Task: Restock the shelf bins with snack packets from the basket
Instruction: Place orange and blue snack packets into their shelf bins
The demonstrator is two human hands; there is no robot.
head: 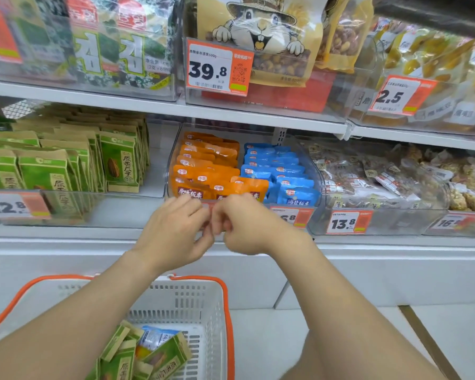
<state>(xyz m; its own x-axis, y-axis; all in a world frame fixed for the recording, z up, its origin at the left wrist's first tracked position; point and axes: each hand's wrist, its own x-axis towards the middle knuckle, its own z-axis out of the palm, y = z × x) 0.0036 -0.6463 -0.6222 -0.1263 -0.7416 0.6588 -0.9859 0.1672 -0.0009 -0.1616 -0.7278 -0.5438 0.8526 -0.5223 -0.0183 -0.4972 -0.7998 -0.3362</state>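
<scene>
White shelving runs across your view. Your left hand (176,229) and right hand (239,226) meet at the front lip of the clear bin (173,160), already packed with orange packets (220,185) and blue ones. Fingers curl; whether they hold anything, cannot tell. Green packets (121,355) wait in the basket (225,311) below, so restocking appears unfinished.

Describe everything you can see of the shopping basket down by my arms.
The basket is white perforated plastic with an orange rim and handle. It sits low in front of the shelving, under the left forearm, which hides part of it. Inside lie several green packets, tilted and piled loosely, and a blue packet partly under them. Neither hand touches it; its near side is out of frame.
</scene>
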